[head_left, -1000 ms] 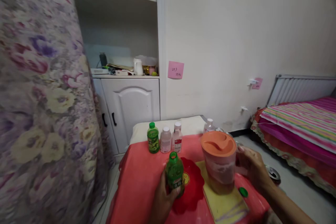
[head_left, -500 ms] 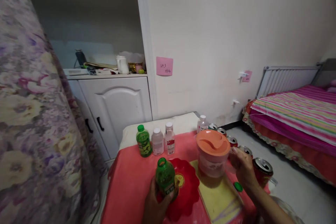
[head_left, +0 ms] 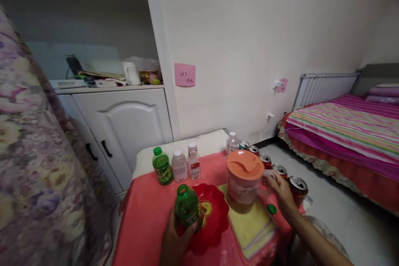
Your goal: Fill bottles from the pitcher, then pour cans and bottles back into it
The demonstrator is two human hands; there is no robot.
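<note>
My left hand (head_left: 176, 232) is wrapped round an uncapped green plastic bottle (head_left: 187, 210), held over the left side of a scalloped red tray (head_left: 215, 226). The bottle is nearly upright with its open mouth showing. My right hand (head_left: 280, 193) grips the handle of a clear pitcher (head_left: 243, 189) with an orange lid (head_left: 245, 165). The pitcher is above or on the yellow cloth-like mat (head_left: 252, 230); I cannot tell whether its base touches. A loose green cap (head_left: 272, 209) lies on the table close to my right hand.
Behind the tray stand a capped green bottle (head_left: 162, 168) and clear white-capped bottles (head_left: 180, 167). Another clear bottle (head_left: 232, 143) is at the back. Several drink cans (head_left: 297, 187) line the right edge of the red-covered table (head_left: 140, 216). Beyond are a cabinet (head_left: 124, 129) and a bed (head_left: 336, 129).
My view has turned to the right, so everything appears further left. Both hands keep their holds on the green bottle and the pitcher.
</note>
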